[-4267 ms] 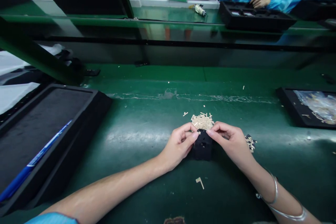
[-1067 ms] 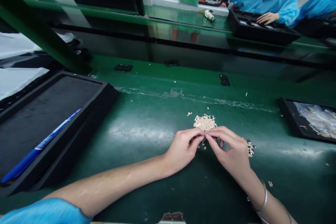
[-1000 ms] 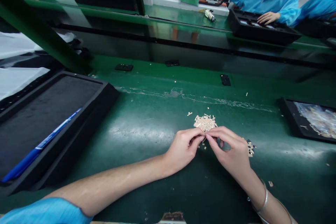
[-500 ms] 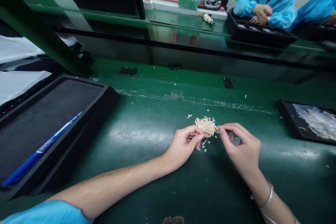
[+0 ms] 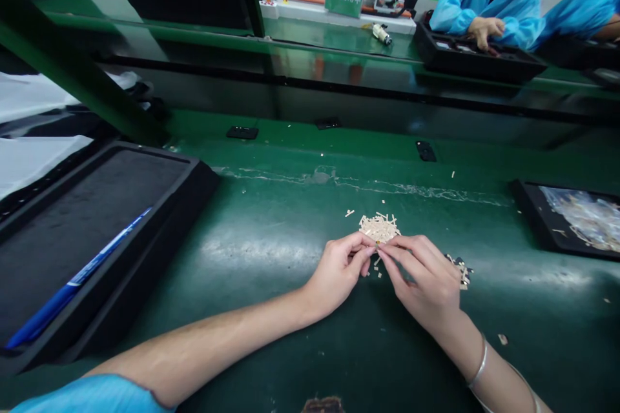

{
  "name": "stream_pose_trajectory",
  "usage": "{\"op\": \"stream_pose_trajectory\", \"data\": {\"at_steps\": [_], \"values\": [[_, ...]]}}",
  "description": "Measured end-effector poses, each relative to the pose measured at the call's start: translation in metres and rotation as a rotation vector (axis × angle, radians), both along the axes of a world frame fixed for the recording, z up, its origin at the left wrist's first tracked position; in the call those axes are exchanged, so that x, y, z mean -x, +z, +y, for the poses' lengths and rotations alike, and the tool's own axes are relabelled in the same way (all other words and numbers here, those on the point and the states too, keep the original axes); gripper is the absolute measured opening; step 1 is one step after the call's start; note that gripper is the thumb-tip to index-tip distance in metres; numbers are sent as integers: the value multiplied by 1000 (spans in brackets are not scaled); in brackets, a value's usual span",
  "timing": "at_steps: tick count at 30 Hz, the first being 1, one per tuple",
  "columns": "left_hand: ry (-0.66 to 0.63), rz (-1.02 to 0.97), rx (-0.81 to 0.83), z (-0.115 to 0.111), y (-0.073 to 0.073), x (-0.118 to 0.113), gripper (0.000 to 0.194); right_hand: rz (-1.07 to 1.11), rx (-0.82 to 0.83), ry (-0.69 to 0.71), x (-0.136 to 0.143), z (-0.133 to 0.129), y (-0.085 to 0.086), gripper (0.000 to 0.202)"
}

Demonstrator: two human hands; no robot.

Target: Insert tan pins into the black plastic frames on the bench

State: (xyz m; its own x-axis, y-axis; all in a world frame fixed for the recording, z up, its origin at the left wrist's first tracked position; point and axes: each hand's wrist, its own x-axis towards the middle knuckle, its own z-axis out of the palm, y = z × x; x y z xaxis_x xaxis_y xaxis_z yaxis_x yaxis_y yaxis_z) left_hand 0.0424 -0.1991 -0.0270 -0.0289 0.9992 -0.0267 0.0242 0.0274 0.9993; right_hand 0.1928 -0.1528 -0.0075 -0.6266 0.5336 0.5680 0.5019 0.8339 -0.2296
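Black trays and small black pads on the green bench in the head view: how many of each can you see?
Black trays: 3, at left, at right, far by the co-worker
Small black pads on the belt: 3
Total: 6

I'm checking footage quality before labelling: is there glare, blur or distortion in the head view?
Head view: overhead light leaves pale glare patches on the green belt; edges bow from the wide lens; left hand, right hand and the pile of small tan parts are fairly sharp.
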Motion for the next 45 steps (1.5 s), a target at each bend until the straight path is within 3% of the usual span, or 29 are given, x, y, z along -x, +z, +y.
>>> {"op": "stream_pose_trajectory", "data": {"at_steps": [4, 13, 29, 35, 40, 45], "values": [[-6, 107, -57, -4, 1, -1, 18, -63, -47, 6, -2, 0, 3, 12], [-14, 316, -188, -9, -1, -2, 19, -64, 26, 34, -1, -2, 7, 10], [-2, 308, -153, -9, -2, -3, 19, -19, 74, 27, 1, -2, 4, 11], [-27, 130, -52, -5, 2, -2, 17, 41, 109, 35, 0, -2, 3, 13], [-54, -240, 27, 2, -1, 2, 19, 154, 81, -81, -9, 13, 6, 14], [-115, -457, 52, 5, -3, 4, 22, 22, 162, -127, -11, 25, 1, 16]]}}
